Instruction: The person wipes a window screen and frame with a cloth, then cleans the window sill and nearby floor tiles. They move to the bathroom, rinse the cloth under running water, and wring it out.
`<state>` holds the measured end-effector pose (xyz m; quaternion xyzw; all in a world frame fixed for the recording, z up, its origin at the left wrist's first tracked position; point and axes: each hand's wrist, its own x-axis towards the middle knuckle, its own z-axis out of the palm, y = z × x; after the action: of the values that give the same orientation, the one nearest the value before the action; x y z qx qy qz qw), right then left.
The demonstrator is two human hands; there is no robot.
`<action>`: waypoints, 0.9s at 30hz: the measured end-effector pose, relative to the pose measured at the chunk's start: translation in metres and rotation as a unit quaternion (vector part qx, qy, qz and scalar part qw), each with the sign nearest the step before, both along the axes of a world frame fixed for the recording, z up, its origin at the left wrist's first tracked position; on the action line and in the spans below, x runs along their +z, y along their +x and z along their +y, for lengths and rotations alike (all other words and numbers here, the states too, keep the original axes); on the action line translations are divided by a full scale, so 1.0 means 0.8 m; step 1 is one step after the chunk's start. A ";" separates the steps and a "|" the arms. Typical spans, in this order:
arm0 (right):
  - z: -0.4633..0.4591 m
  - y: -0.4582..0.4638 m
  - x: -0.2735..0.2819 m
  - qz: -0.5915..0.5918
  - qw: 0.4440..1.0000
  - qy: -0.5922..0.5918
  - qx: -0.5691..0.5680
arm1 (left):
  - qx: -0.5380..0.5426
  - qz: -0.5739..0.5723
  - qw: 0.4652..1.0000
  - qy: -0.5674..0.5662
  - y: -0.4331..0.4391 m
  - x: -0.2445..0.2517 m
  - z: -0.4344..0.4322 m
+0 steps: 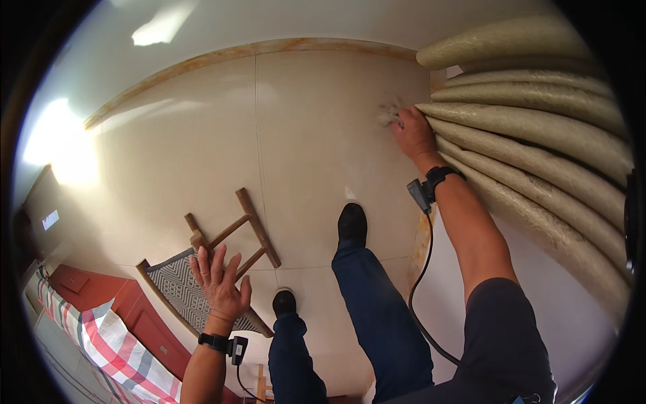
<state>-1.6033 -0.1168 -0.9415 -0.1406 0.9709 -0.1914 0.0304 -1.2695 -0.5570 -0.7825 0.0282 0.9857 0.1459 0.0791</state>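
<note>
My right hand [414, 134] is shut on a small crumpled greyish-white wad [389, 114], maybe a cloth or tissue, just over the tiled floor [323, 126]. Blur hides the wad's outline. Right beside that hand hang the folds of a gold-beige patterned curtain [525, 131]. My left hand [222, 288] is held out with its fingers apart and nothing in it. Behind the left hand is a wooden stool [257, 227] with a grey-and-white woven seat [176, 278]; whether the fingertips touch it, I cannot tell.
A stone skirting strip [303, 44] runs along the far wall. At lower left stands a red cabinet [151, 323] beside a red-and-white checked cloth [116, 348]. Cables lead from bands on both wrists, the right cable [415, 293] hanging past my leg. Sunlight glares at left.
</note>
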 end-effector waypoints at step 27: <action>0.157 0.070 -0.189 0.056 0.983 0.174 0.012 | -0.035 -0.062 0.994 -0.078 0.007 -0.004 -0.010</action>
<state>-1.5470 0.0088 -1.0928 -0.1556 0.9878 -0.0111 0.0025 -1.2642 -0.5651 -0.7857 0.0471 0.9858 0.0668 0.1467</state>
